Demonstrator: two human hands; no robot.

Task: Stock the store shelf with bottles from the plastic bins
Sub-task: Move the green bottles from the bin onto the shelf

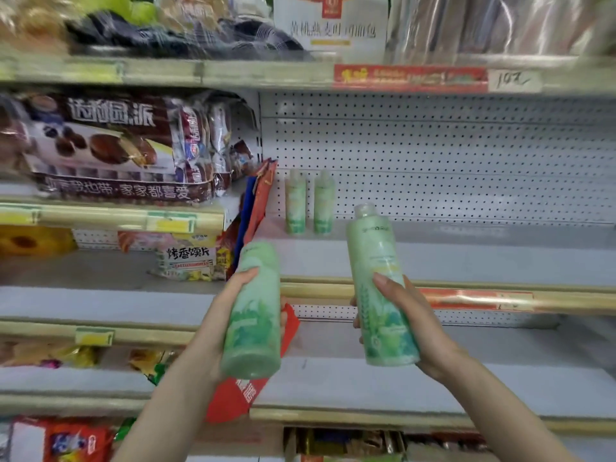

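Each hand, left [230, 315] and right [405, 323], grips a green bottle [253, 311]; both should probably land upright beside the shelved pair [310, 203].

L hand [230, 315] and R hand [411, 315] raised fwd; fingers curled, each gripping something.

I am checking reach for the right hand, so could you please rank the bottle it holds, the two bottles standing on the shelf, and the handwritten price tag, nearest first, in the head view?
1. Bottle in the right hand: held by the right hand.
2. Two standing bottles: shelf back, up-left.
3. Handwritten price tag: upper shelf edge, top right.
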